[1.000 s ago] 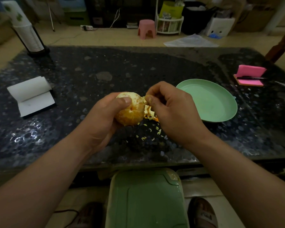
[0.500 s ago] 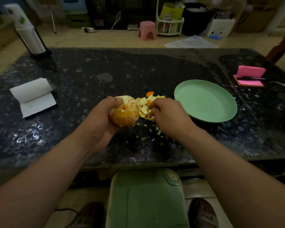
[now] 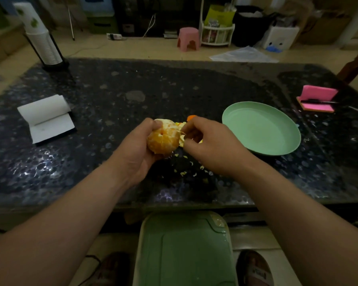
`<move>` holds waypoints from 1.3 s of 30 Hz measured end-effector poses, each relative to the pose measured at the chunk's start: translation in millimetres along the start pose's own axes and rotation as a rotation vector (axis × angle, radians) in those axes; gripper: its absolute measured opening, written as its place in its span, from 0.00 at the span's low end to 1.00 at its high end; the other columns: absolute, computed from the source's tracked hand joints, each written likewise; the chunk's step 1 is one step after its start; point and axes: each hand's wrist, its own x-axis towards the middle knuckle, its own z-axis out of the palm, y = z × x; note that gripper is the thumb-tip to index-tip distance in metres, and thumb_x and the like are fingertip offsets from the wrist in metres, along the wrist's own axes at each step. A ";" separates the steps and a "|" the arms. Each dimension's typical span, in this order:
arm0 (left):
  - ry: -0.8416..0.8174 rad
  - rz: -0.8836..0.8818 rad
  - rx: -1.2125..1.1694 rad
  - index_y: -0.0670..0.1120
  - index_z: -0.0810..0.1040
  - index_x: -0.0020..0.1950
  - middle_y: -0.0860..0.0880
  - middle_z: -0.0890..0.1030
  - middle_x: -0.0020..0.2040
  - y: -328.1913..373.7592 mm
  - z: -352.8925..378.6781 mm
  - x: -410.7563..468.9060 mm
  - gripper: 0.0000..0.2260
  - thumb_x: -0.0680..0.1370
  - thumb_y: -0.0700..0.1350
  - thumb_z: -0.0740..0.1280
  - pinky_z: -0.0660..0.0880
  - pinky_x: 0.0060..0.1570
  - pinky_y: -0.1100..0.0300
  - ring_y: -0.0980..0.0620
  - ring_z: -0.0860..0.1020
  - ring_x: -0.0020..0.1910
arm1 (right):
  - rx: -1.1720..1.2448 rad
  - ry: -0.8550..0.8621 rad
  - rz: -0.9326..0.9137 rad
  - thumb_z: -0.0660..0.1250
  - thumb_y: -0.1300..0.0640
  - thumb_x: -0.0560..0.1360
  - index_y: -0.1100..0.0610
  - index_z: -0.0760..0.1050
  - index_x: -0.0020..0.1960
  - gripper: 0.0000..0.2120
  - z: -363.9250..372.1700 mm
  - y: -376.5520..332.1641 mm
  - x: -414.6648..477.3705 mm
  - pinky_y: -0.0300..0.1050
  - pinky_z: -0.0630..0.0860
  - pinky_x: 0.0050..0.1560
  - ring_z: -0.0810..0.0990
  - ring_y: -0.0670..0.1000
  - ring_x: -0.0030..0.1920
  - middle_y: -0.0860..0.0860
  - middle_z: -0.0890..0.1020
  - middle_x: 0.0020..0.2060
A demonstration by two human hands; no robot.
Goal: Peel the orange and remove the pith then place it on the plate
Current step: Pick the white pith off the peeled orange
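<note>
A mostly peeled orange (image 3: 163, 139) sits in my left hand (image 3: 136, 149), whose fingers and thumb curl round it above the dark table. My right hand (image 3: 211, 143) is just right of the fruit and pinches a pale strand of pith (image 3: 181, 132) that still runs to the orange. Behind my right hand lies a heap of peel pieces (image 3: 189, 118), mostly hidden by the hand. Small peel scraps (image 3: 186, 170) dot the table below both hands. The green plate (image 3: 277, 149) lies to the right with nothing on it.
An open white notepad (image 3: 48, 120) lies at the left, a stack of paper cups (image 3: 41, 38) stands at the far left corner. A pink note holder with a pen (image 3: 316, 100) sits at the right. A green stool (image 3: 184, 250) stands under the table's near edge (image 3: 174, 205).
My right hand went down to the peel heap on the table, then came back up to the orange and now pinches a strand of pith. The left hand turned the orange slightly.
</note>
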 end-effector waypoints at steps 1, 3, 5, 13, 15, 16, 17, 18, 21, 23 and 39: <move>-0.004 0.012 0.024 0.40 0.79 0.68 0.38 0.84 0.62 -0.4 0.3 0.6 0.20 0.80 0.49 0.66 0.82 0.50 0.50 0.45 0.83 0.53 | -0.013 -0.001 -0.012 0.70 0.47 0.78 0.45 0.79 0.58 0.09 -0.6 0.1 -1.2 0.50 0.81 0.53 0.82 0.43 0.49 0.41 0.83 0.48; -0.007 0.037 0.077 0.40 0.77 0.70 0.35 0.81 0.67 -0.8 0.8 0.9 0.27 0.74 0.51 0.69 0.83 0.52 0.46 0.43 0.83 0.55 | -0.054 -0.015 -0.032 0.69 0.42 0.79 0.45 0.78 0.54 0.08 -1.7 0.0 -3.2 0.51 0.81 0.48 0.81 0.44 0.45 0.42 0.83 0.44; -0.013 0.062 0.145 0.41 0.79 0.68 0.36 0.81 0.66 -2.4 0.1 1.4 0.26 0.73 0.52 0.69 0.82 0.55 0.43 0.42 0.82 0.56 | -0.080 -0.031 -0.053 0.68 0.42 0.82 0.47 0.78 0.51 0.09 -2.3 1.9 -3.7 0.51 0.80 0.45 0.80 0.45 0.42 0.44 0.83 0.41; -0.058 0.104 0.255 0.48 0.82 0.62 0.46 0.86 0.54 -6.9 -2.3 3.7 0.19 0.73 0.51 0.70 0.81 0.47 0.50 0.48 0.84 0.50 | 0.029 -0.009 -0.067 0.69 0.52 0.81 0.51 0.79 0.43 0.08 -0.7 5.9 -4.8 0.42 0.70 0.33 0.75 0.44 0.32 0.47 0.79 0.32; -0.067 0.108 0.261 0.47 0.82 0.62 0.46 0.86 0.53 -7.2 -1.0 2.7 0.19 0.73 0.51 0.69 0.81 0.44 0.52 0.49 0.84 0.49 | 0.044 0.053 -0.058 0.71 0.52 0.77 0.52 0.77 0.39 0.09 0.9 4.7 -5.2 0.45 0.71 0.33 0.74 0.45 0.31 0.48 0.78 0.31; -0.071 0.110 0.257 0.47 0.82 0.62 0.46 0.86 0.53 -7.1 -0.3 2.3 0.19 0.73 0.51 0.69 0.81 0.43 0.52 0.49 0.83 0.48 | 0.058 0.077 -0.054 0.71 0.53 0.76 0.53 0.76 0.38 0.09 1.3 4.3 -5.5 0.46 0.71 0.32 0.73 0.45 0.30 0.48 0.78 0.30; -0.075 0.111 0.251 0.47 0.82 0.62 0.45 0.85 0.53 -6.8 0.4 1.8 0.19 0.73 0.51 0.69 0.81 0.43 0.52 0.49 0.83 0.48 | 0.070 0.094 -0.053 0.71 0.53 0.76 0.53 0.76 0.37 0.10 1.4 4.1 -5.7 0.45 0.70 0.32 0.72 0.45 0.29 0.48 0.77 0.29; -0.080 0.111 0.239 0.47 0.82 0.61 0.45 0.85 0.53 -6.3 1.1 1.2 0.18 0.73 0.50 0.69 0.81 0.42 0.52 0.49 0.83 0.47 | 0.077 0.106 -0.053 0.71 0.54 0.75 0.54 0.76 0.37 0.09 1.3 3.9 -5.9 0.45 0.69 0.31 0.71 0.45 0.29 0.48 0.76 0.28; -0.093 0.091 0.186 0.47 0.82 0.58 0.44 0.85 0.53 -3.9 2.3 -1.5 0.16 0.72 0.50 0.68 0.82 0.41 0.53 0.48 0.84 0.47 | 0.095 0.123 -0.047 0.71 0.54 0.75 0.54 0.76 0.37 0.09 -0.5 5.3 -6.0 0.45 0.69 0.32 0.70 0.45 0.28 0.47 0.75 0.28; -0.102 0.074 0.153 0.47 0.82 0.58 0.43 0.85 0.54 -2.3 1.9 -2.6 0.16 0.72 0.50 0.68 0.83 0.40 0.54 0.47 0.84 0.48 | 0.097 0.132 -0.043 0.71 0.54 0.75 0.53 0.77 0.37 0.09 -1.7 7.0 -5.8 0.46 0.70 0.33 0.70 0.45 0.29 0.47 0.75 0.28; -0.088 0.019 0.045 0.45 0.81 0.61 0.47 0.88 0.52 4.6 1.3 -9.2 0.11 0.84 0.45 0.61 0.83 0.40 0.57 0.49 0.85 0.48 | 0.044 0.149 -0.037 0.70 0.54 0.79 0.51 0.79 0.41 0.08 1.5 20.8 0.4 0.50 0.74 0.37 0.74 0.45 0.31 0.46 0.79 0.31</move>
